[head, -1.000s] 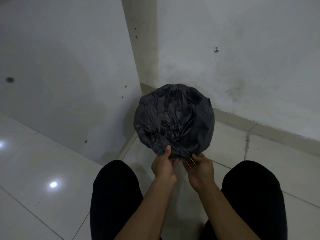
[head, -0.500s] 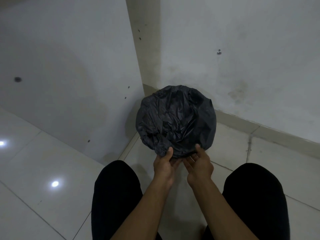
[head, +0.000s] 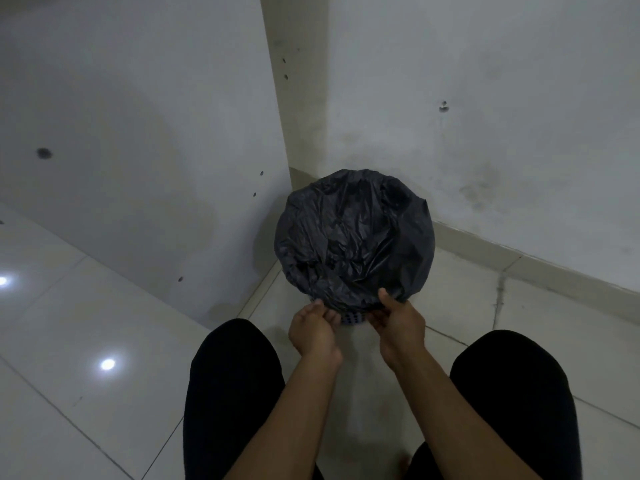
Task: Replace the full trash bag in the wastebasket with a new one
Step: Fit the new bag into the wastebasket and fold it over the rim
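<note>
A black trash bag [head: 353, 237] is stretched over the top of the wastebasket, which stands on the floor in the wall corner. Only a small patch of the perforated wastebasket [head: 352, 319] shows below the bag's near edge. My left hand [head: 313, 329] holds the bag's hem at the near left of the rim, fingers curled under it. On the near right, my right hand [head: 398, 322] pinches the hem, thumb on top of the plastic. What lies inside the basket is hidden.
White walls [head: 502, 133] meet in a corner right behind the basket, and a beige skirting [head: 519, 261] runs along the right wall. The floor [head: 86, 323] is glossy light tile. My knees in black trousers [head: 235, 393] flank both arms.
My hands have moved apart along the near rim and lower, drawing the bag's hem down; a bit of the basket's side now shows between them.
</note>
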